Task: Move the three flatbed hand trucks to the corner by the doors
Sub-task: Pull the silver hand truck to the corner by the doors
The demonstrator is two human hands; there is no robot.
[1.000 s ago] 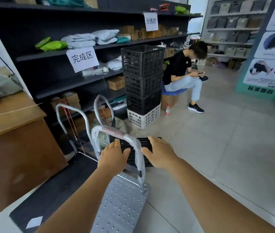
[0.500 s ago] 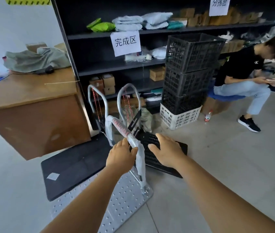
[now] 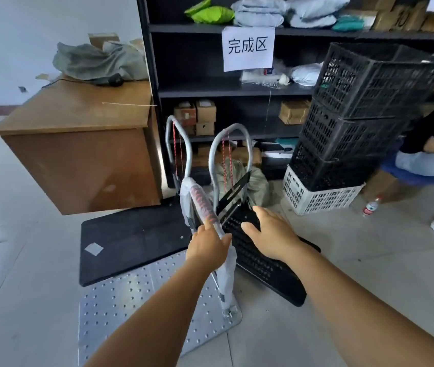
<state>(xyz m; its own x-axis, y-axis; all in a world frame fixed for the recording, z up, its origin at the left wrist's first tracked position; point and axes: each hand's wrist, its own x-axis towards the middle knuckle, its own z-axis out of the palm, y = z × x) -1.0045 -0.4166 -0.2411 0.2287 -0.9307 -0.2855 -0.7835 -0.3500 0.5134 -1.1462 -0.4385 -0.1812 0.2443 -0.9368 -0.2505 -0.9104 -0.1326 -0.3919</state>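
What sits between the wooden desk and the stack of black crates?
In the head view, two parked hand trucks stand between the desk and the crates, against the dark shelving.

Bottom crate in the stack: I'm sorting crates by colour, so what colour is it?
White, under three black crates; the bottom crate shows in the head view.

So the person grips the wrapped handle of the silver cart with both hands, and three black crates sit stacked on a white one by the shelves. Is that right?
Not quite. In the head view only the left hand grips the wrapped handle of the silver cart; the right hand is off it, open above a black cart deck. The three black crates do sit stacked on the white one by the shelves.
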